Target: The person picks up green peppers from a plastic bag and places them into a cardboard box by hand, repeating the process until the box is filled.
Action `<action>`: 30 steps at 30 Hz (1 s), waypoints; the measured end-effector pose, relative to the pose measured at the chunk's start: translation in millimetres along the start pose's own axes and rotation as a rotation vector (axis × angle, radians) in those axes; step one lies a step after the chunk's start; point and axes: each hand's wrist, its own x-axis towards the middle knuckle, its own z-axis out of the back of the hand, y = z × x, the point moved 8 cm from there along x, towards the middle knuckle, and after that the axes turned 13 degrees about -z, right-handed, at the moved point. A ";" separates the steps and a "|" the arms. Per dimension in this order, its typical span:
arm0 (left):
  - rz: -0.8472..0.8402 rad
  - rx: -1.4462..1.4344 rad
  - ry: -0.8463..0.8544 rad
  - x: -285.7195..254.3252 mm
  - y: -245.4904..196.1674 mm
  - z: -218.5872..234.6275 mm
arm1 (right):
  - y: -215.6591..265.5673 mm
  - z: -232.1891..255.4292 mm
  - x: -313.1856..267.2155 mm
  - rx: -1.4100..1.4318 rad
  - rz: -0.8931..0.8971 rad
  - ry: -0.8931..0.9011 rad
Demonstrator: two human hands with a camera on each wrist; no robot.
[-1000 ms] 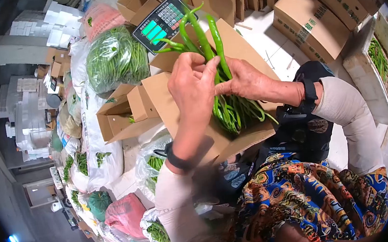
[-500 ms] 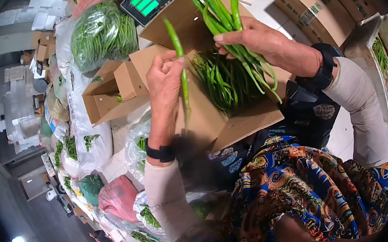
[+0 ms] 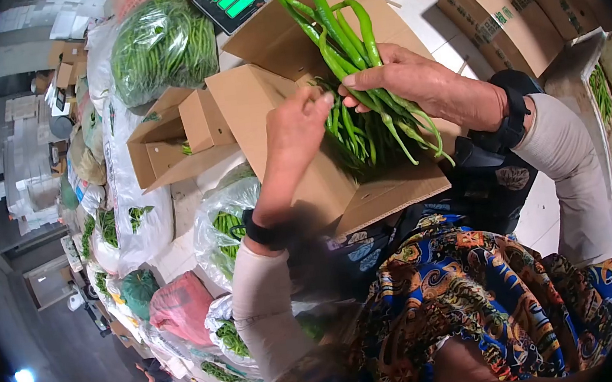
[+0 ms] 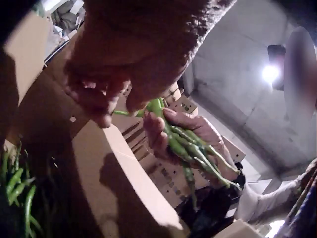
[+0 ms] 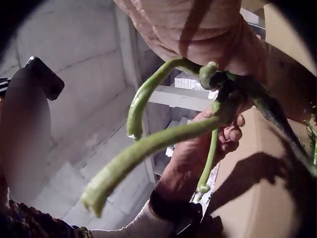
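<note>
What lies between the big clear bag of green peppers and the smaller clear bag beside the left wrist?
A small open box lies between the big bag and the smaller bag, with some pale floor beside it, as the head view shows.

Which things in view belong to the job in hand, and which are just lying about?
Apparently in the job:
right hand
held green peppers
left hand
open carton beneath

Apparently lying about:
pink sack, lower left
big clear bag
printed carton, upper right

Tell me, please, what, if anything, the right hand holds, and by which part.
The right hand grips a bunch of long green peppers around their middle.
</note>
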 end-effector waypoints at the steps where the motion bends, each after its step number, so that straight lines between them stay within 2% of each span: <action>1: 0.078 -0.364 -0.046 0.5 -1.6 2.1 | 0.7 -3.1 -2.6 0.006 0.027 0.053; 2: 0.159 -0.729 -0.094 -0.1 -4.5 2.3 | 2.1 -7.0 -4.2 0.009 0.053 0.108; 6: 0.101 -1.003 -0.140 2.8 -30.5 1.5 | 1.3 -12.8 0.3 -0.068 0.058 0.096; 9: 0.122 -1.009 -0.169 2.7 -22.8 -1.1 | 0.2 -19.9 -4.3 -0.069 0.037 0.131; 12: 0.176 -0.949 -0.263 1.5 -11.5 4.5 | 2.6 -13.9 -4.6 -0.019 0.059 0.029; 14: 0.193 -0.991 -0.292 0.5 -7.9 11.3 | 5.3 -0.3 1.7 -0.116 0.036 -0.058; 16: 0.207 -1.030 -0.321 -0.4 -0.6 16.7 | 10.4 8.0 6.1 -0.050 0.052 -0.059; 18: 0.191 -1.049 -0.331 0.0 6.6 19.5 | 15.2 5.6 3.5 0.011 -0.005 0.024; 20: 0.196 -1.039 -0.348 0.8 13.7 22.8 | 19.6 -0.1 -2.1 0.031 0.025 0.048; 23: 0.213 -0.906 -0.324 1.4 30.9 19.0 | 16.3 -6.3 -6.8 0.076 -0.011 0.033; 25: 0.265 -0.523 -0.128 1.8 41.1 7.6 | 11.2 -6.6 -5.4 0.099 -0.037 -0.017; 26: 0.263 -0.522 -0.129 2.0 47.9 2.1 | 9.8 -5.3 -4.1 0.098 -0.035 -0.016; 28: 0.105 -0.095 0.007 6.6 42.9 -1.8 | 5.8 -10.2 -1.8 0.074 -0.042 0.075; 29: 0.077 -0.205 -0.074 5.5 38.0 1.9 | 3.8 -9.3 -1.2 0.082 -0.041 0.041; 30: 0.075 -0.203 -0.077 4.8 34.8 4.0 | 3.0 -11.8 -1.9 0.081 -0.038 0.042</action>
